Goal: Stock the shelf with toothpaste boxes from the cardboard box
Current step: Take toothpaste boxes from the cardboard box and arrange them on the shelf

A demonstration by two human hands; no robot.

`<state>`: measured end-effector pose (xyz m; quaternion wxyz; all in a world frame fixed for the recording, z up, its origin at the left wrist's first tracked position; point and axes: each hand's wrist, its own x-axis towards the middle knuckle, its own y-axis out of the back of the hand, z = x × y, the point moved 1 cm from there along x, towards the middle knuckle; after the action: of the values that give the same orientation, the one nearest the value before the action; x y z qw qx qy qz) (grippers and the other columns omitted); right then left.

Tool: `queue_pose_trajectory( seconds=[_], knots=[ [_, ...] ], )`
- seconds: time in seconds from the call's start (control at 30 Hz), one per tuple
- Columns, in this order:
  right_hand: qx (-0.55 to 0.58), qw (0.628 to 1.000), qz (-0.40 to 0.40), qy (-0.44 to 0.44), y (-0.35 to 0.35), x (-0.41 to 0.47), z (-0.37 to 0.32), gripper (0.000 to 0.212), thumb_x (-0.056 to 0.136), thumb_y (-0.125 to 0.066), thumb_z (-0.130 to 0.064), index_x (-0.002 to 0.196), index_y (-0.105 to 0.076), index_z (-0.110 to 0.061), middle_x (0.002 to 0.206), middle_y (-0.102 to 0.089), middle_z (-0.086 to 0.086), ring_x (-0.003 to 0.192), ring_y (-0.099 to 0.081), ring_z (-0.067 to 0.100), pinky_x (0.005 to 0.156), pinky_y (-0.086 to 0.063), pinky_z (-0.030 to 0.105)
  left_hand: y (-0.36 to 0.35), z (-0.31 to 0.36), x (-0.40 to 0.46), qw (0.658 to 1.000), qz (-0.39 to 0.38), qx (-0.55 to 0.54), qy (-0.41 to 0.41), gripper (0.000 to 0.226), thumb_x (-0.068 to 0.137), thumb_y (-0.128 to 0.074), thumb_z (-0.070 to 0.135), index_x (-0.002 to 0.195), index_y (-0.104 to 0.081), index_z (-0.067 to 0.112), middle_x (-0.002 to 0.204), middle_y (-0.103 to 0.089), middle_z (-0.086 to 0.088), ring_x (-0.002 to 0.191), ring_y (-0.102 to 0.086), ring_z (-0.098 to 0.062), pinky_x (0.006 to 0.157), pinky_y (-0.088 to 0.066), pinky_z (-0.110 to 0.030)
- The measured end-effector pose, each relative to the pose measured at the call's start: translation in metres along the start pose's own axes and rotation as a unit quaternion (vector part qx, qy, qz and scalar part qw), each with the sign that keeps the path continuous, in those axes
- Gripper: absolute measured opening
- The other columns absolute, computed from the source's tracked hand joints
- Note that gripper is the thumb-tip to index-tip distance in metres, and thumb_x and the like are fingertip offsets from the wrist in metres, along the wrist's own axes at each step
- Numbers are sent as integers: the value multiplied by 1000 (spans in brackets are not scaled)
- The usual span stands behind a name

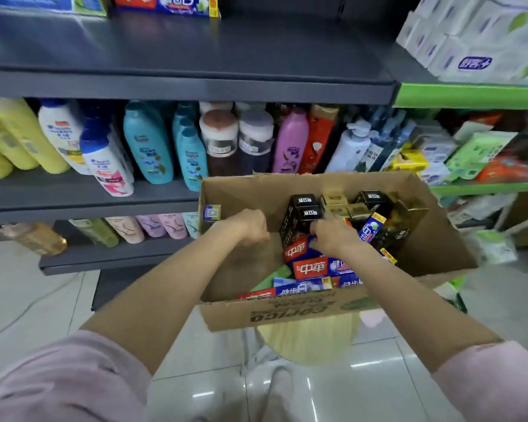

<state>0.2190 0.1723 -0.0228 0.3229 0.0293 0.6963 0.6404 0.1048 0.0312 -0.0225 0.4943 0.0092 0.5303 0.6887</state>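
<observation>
Free: bare dark grey metal shelf (195,53) directly above the open brown cardboard box (287,312).
Blocked: white tissue packs (482,38) right of that shelf.

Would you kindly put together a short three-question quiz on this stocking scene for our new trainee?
1. True or false: both hands are inside the cardboard box.
2. Which hand touches the pile of toothpaste boxes? A) left hand B) right hand C) neither
3. What fills the shelf directly behind the box?

Key
1. True.
2. B. The right hand reaches onto the pile; the left hand is curled nearer the box's left wall, and what it holds, if anything, is hidden.
3. Shampoo bottles, standing in a row under the dark shelf, which is mostly bare in front.
</observation>
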Motion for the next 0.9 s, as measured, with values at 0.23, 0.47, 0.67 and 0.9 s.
queue_pose_trajectory(
  seconds=[0.23,0.47,0.67,0.9],
  knots=[
    [-79,997,18,-11,-16,35,72,55,85,-64,-9,133,-36,-11,134,-30,19,129,-30,35,95,-44,42,-45,60,64,997,-25,-48,-46,30,92,-58,20,120,-60,9,125,-61,-9,114,-57,-22,96,-45,-31],
    [-9,1000,20,-9,-48,45,96,66,80,-66,-1,135,-29,-6,133,-39,22,124,-42,35,93,-46,40,-86,97,90,993,21,33,-114,69,87,-63,15,147,-29,14,135,-48,-12,120,-52,-26,99,-45,-37],
    [270,962,-30,-40,-50,57,118,45,85,-63,-8,124,-43,-2,123,-55,21,115,-54,34,86,-44,34,-105,115,100,979,40,175,-99,58,89,-56,8,142,-34,12,137,-40,-12,113,-56,-35,84,-48,-43],
    [318,901,16,-296,-52,78,134,90,80,-73,-27,140,-12,1,143,-22,22,130,-30,34,102,-36,36,-101,115,110,961,-28,261,-90,50,89,-55,3,137,-42,6,135,-42,-14,120,-51,-34,89,-47,-41]
  ],
)
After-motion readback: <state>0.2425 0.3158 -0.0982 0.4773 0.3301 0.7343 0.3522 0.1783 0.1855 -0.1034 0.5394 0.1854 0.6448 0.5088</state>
